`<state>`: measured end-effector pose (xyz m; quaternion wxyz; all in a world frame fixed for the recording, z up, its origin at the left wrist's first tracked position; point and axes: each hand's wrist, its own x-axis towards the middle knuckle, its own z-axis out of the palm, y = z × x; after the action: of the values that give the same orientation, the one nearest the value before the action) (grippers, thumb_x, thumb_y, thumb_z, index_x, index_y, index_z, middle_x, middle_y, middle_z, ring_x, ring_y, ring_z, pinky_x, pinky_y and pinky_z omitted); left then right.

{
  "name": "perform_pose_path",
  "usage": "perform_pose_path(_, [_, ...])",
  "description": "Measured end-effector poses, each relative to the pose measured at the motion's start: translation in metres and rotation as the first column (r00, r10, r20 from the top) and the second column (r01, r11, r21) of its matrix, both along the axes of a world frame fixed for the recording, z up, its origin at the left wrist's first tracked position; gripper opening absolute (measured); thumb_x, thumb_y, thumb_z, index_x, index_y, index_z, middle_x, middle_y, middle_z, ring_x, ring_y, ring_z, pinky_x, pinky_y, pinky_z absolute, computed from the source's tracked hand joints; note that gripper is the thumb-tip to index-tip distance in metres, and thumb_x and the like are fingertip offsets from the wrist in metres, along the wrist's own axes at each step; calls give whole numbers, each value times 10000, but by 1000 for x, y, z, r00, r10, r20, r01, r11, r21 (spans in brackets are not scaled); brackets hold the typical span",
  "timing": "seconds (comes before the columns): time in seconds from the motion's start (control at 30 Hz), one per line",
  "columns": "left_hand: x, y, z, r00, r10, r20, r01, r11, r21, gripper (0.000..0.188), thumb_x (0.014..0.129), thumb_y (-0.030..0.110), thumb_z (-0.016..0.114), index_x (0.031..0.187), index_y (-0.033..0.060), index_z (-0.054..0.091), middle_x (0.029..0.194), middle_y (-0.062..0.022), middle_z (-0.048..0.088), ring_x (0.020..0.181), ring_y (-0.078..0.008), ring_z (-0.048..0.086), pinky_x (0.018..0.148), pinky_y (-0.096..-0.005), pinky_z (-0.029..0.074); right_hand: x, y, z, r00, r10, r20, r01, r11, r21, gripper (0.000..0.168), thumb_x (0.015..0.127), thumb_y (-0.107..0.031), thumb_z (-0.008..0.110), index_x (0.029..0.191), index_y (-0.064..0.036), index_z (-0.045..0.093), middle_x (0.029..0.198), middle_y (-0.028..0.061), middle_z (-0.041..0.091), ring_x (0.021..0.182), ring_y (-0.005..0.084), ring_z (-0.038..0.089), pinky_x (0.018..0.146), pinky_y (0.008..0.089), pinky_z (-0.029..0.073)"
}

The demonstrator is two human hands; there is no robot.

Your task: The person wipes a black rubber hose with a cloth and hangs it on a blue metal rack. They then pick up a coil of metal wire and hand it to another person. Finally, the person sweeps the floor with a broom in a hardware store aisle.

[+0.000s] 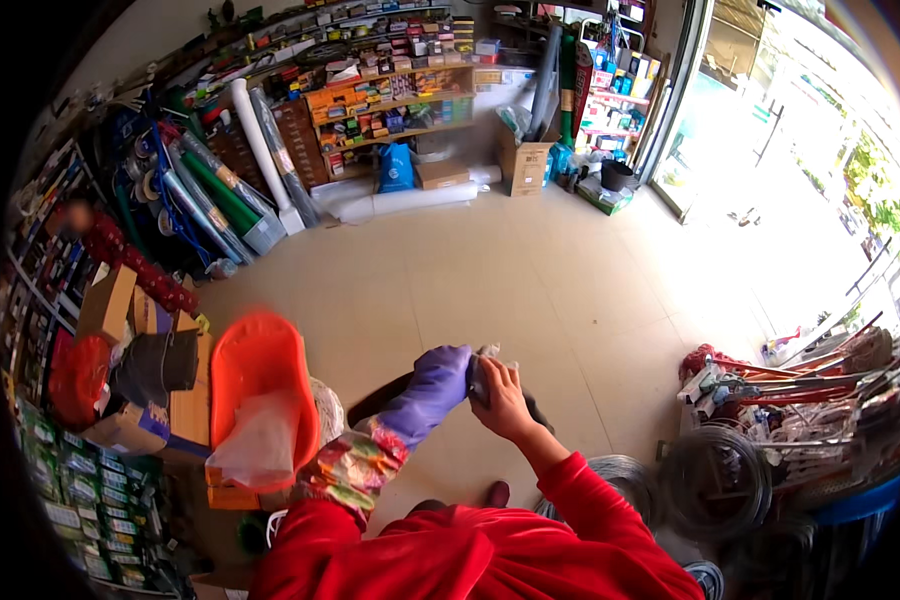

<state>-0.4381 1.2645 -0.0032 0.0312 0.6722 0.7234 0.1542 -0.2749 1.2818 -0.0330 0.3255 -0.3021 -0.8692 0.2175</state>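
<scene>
My left hand [457, 367] wears a long purple rubber glove with a floral cuff and is held out in front of my red top. My right hand [499, 396] is bare, its fingers curled over a dark, greyish item [481, 381] at the gloved fingertips. Whether that item is a cloth or part of a glove, I cannot tell. Some pale material [489, 350] pokes out just beyond the fingers. Under both hands is a dark, curved object [375, 397], mostly hidden by my left forearm. To the left stands an orange plastic tub [259, 360] with a translucent plastic bag [259, 442] in it.
Cardboard boxes [189, 409] stand left of the tub, and a person in patterned red clothing [131, 255] is beyond them. Coils of wire [714, 484] and a heap of long-handled tools [787, 382] lie at right. Stocked shelves [397, 97] and rolled sheeting [409, 202] line the back; a doorway opens at upper right.
</scene>
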Motion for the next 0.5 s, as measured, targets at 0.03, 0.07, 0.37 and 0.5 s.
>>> perform_pose_path(0.03, [-9,12,-5,998,-18,67,16,999,31,149,750,183,652,856,91,603,798,-152,671,766,-357,652,648,-474,496,-8,16,5,998,22,52,-22,1000,-3,788,704,-160,722,1388,-51,348,1335,199,446,1220,411,409,1030,508,338])
perform_pose_path(0.07, [-26,21,-9,990,-41,133,33,997,63,158,753,183,651,869,88,602,806,-156,669,773,-359,651,653,-476,494,-24,33,10,994,42,103,-42,999,-7,803,697,-173,728,1392,-51,344,1338,190,448,1223,405,410,1027,506,341])
perform_pose_path(0.37, [-137,147,-8,986,-67,150,62,997,44,383,711,149,700,1056,58,561,830,-173,646,805,-376,621,706,-468,484,-146,192,-13,985,124,123,-130,991,39,659,703,-95,680,1316,-67,441,1168,131,550,1102,322,526,947,416,409])
perform_pose_path(0.5, [-210,199,23,803,-55,593,186,969,-162,705,703,275,801,1280,34,474,1106,-202,621,1048,-295,613,897,-386,480,-202,272,-9,988,132,75,-143,975,172,502,709,-47,640,1198,-62,530,1073,120,577,1031,310,551,911,411,423])
